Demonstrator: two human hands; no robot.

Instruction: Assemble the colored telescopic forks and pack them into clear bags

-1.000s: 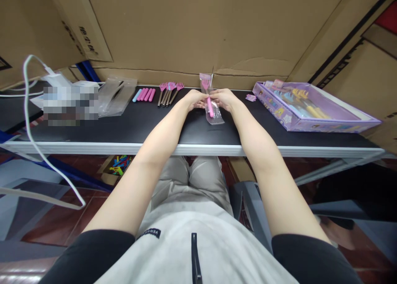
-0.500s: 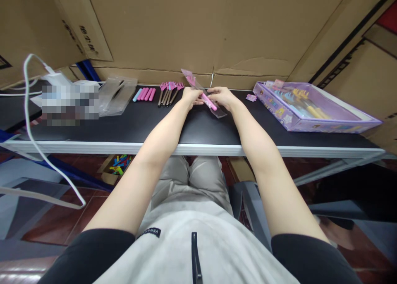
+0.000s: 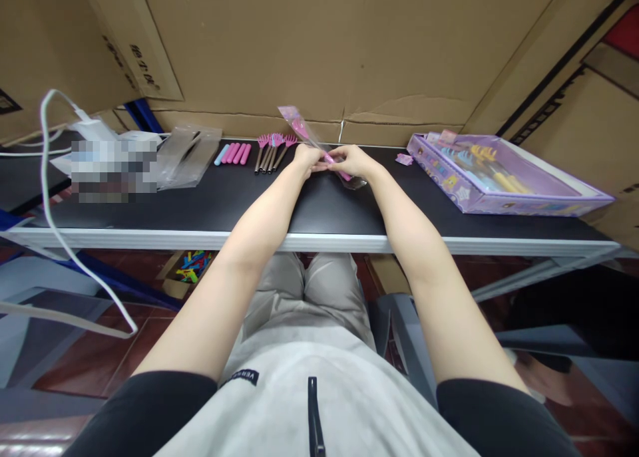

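Observation:
Both my hands meet over the back middle of the black table [image 3: 200, 207]. My left hand [image 3: 307, 159] and my right hand [image 3: 352, 160] are closed on a small clear plastic bag [image 3: 297, 122] with a pink toy spatula inside. The bag tilts up and to the left, its top end over the cardboard wall. Left of my hands lies a row of pink-headed toy utensils [image 3: 272, 148], and beside them several pink and blue handles [image 3: 232, 153].
A purple toy set box [image 3: 499, 172] sits at the right of the table. A stack of clear bags [image 3: 187, 152] and a white cable [image 3: 47, 177] lie at the left. Cardboard [image 3: 319, 44] walls the back. A small pink scrap [image 3: 403, 157] lies near the box.
The bagged spatula has swung from upright to leaning left, and my hands have moved slightly closer together along it.

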